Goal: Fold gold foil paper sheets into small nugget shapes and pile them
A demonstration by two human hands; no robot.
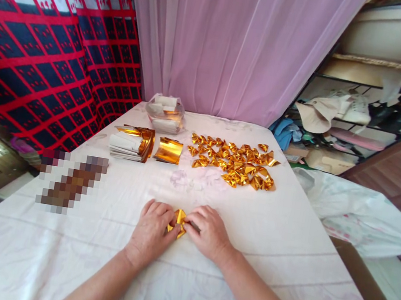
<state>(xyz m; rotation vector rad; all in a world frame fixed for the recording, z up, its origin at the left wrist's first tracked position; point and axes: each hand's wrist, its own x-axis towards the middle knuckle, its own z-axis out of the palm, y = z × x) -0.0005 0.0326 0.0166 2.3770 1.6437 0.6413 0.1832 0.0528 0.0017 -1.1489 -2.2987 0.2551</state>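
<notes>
Two hands meet over the near middle of the white tablecloth (264,251), sharing one gold foil piece (180,217). The left hand (154,224) has its thumb and forefinger closed on the piece's left side, its other fingers curled close together. The right hand (209,228) pinches the right edge between thumb and forefinger, with only a slight gap behind the tips and the remaining fingers bent. Beyond them, on the far left, stand one thick stack of foil-backed sheets (128,145), one smaller gold portion (169,150) just right of it, whose layers I cannot count, and one clear bag (165,116) behind. At far right lie folded gold pieces (238,163), dozens, overlapping too much for an exact count.
</notes>
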